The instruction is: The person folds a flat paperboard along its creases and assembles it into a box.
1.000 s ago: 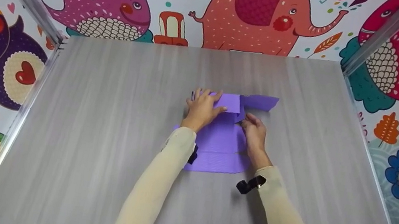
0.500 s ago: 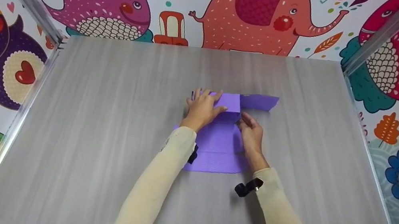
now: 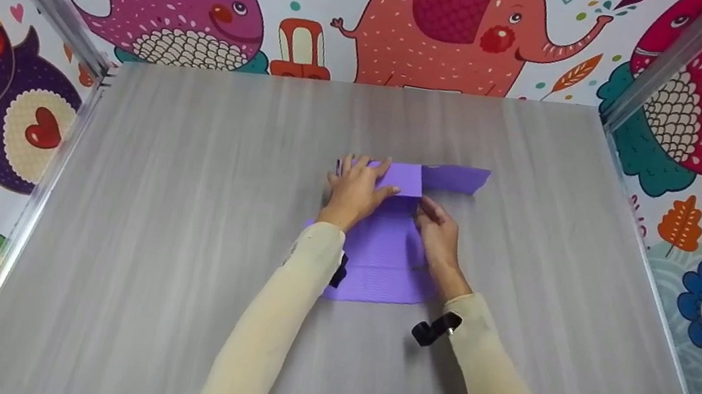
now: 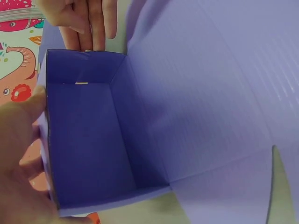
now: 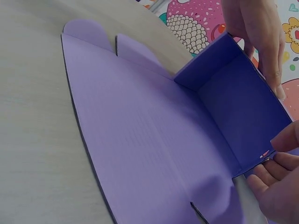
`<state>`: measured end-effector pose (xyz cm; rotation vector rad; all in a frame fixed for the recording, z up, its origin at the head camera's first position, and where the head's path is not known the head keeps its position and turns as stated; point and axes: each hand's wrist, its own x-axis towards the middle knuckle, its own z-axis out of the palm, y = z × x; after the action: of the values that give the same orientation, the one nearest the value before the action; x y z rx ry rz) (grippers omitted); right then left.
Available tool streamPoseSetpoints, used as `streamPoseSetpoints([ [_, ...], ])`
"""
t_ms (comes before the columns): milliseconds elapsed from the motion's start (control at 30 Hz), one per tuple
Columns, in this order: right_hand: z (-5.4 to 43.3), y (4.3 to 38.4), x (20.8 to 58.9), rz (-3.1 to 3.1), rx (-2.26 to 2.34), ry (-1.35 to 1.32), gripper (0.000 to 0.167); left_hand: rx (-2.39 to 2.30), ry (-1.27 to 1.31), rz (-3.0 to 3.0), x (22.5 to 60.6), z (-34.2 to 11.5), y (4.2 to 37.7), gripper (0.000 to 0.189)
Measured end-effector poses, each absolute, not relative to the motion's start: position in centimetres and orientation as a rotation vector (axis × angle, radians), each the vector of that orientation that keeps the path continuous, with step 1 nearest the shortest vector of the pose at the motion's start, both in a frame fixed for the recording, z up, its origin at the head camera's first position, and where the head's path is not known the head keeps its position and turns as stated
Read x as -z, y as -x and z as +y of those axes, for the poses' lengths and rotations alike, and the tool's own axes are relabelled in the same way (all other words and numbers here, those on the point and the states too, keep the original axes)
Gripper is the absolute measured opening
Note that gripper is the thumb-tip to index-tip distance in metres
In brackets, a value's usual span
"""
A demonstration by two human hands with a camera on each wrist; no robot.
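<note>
A partly folded purple cardboard box [image 3: 385,246] lies on the table; its far end stands up as a hollow with walls and a top panel [image 3: 405,179]. My left hand [image 3: 355,191] holds this raised end from above, fingers spread to the back edge and thumb near the front edge. With straight fingers, my right hand [image 3: 438,237] touches the outside of the right-hand wall [image 4: 84,67]. Its thumb [image 5: 285,136] is close to the wall's rim. A small slot [image 5: 265,154] shows in that wall.
A long purple flap [image 3: 457,179] sticks out to the right behind the raised end. The flat part, with rounded tabs [image 5: 86,28] and cut slits, spreads over the grey table [image 3: 188,234]. A patterned wall [image 3: 312,5] with metal posts surrounds the table.
The right-hand side flap, tilted outward a second ago, now stands up against the raised end. My right hand has shifted slightly left with it; my left hand has stayed in place.
</note>
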<state>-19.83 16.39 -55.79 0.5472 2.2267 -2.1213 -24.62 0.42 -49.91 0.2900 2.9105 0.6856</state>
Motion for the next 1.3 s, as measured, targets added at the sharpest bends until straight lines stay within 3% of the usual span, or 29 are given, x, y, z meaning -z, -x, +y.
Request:
streamPoseSetpoints([
  [800,17.3,20.4,55.7,2.234,2.125,-0.588,0.044,-0.684,-0.295,2.902,50.1,0.5,24.7,0.063],
  [1100,20.4,22.0,54.4,2.476,2.234,-0.823,0.034,-0.719,-0.308,2.889,50.0,0.5,24.6,0.063],
  [1300,22.9,22.8,54.2,2.578,2.139,-0.924,0.046,-0.722,-0.315,2.882,49.9,0.5,24.5,0.063],
])
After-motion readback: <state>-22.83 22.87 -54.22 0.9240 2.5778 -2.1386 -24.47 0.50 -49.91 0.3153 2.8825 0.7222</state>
